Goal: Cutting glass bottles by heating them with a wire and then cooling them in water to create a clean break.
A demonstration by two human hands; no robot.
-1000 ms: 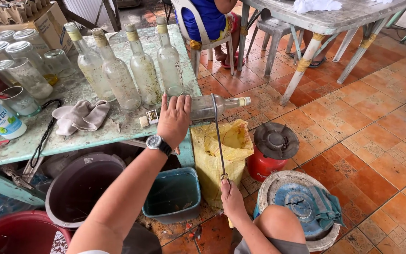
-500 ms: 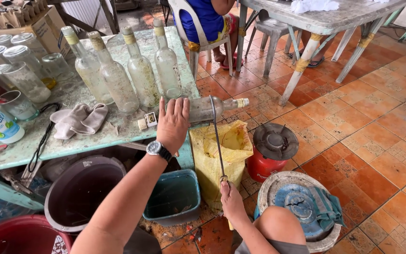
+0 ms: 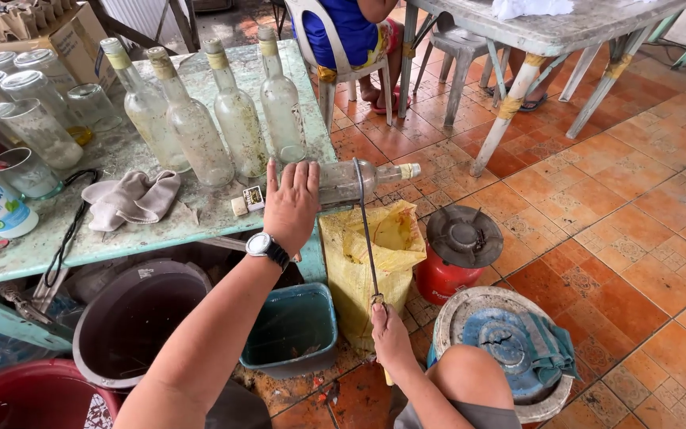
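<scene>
A clear glass bottle (image 3: 363,179) lies on its side at the table's right edge, its yellow-capped neck sticking out past the edge. My left hand (image 3: 290,205), with a black wristwatch, presses flat on the bottle. My right hand (image 3: 391,335) is low, near my knee, gripping the handle of a thin metal rod (image 3: 365,232). The rod rises to a hooked tip that loops over the bottle's body.
Several upright glass bottles (image 3: 192,121) and jars (image 3: 29,119) stand on the green table (image 3: 208,208), with a grey cloth (image 3: 131,199). Below are a yellow sack (image 3: 375,253), teal bin (image 3: 289,327), dark bucket (image 3: 130,318) and red gas stove (image 3: 458,253). A seated person (image 3: 351,36) is behind.
Almost nothing moved; my left hand stays on the lying bottle and my right hand keeps the rod looped over it. The view shifted slightly.
</scene>
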